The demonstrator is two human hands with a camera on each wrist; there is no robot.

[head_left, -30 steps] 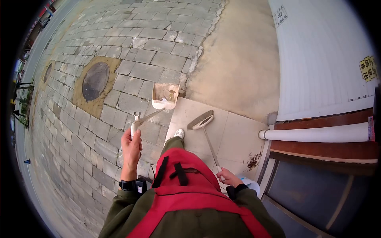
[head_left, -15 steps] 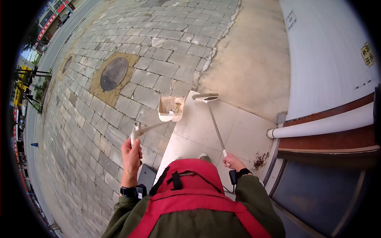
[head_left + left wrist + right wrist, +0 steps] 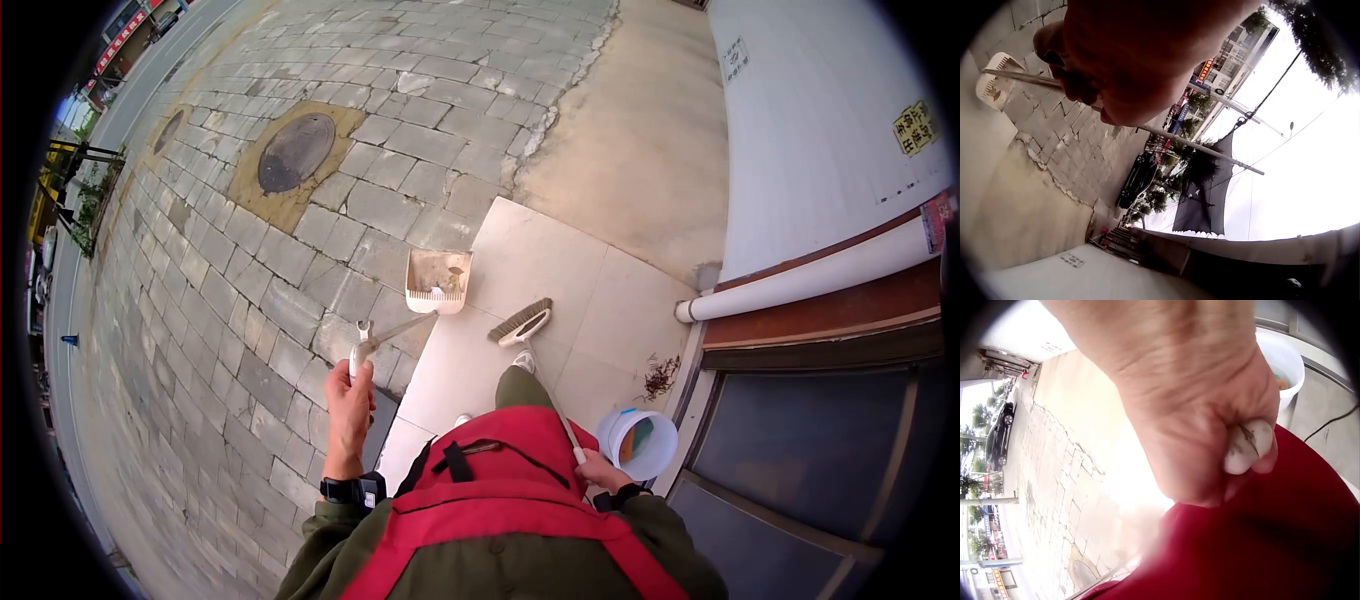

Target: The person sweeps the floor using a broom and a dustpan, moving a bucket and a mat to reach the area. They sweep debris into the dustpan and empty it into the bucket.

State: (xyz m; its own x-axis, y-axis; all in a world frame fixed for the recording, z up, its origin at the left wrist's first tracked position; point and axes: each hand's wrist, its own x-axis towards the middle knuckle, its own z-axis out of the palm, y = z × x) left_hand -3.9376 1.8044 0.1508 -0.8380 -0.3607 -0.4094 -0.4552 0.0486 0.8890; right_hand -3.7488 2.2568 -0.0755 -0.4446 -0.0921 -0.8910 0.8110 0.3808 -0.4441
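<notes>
My left hand grips the upper end of a long-handled dustpan, whose pan holds some litter and sits at the border of grey paving and pale tiles. In the left wrist view the toothed pan shows past the fingers. With my right hand I hold a broom by its handle, its bristle head low over the tiles right of the dustpan. The white handle end pokes out of my right hand in the right wrist view. A red apron hides part of the tiles.
A white bucket with coloured things inside stands beside my right hand. Dark debris lies near the door frame. A white pipe runs along the wall at right. A manhole cover is set in the paving at left.
The broom head swung forward to the tile edge, then back nearer my feet. My right hand drew back toward my body, and the bucket has come into fuller view. The left hand still holds the dustpan.
</notes>
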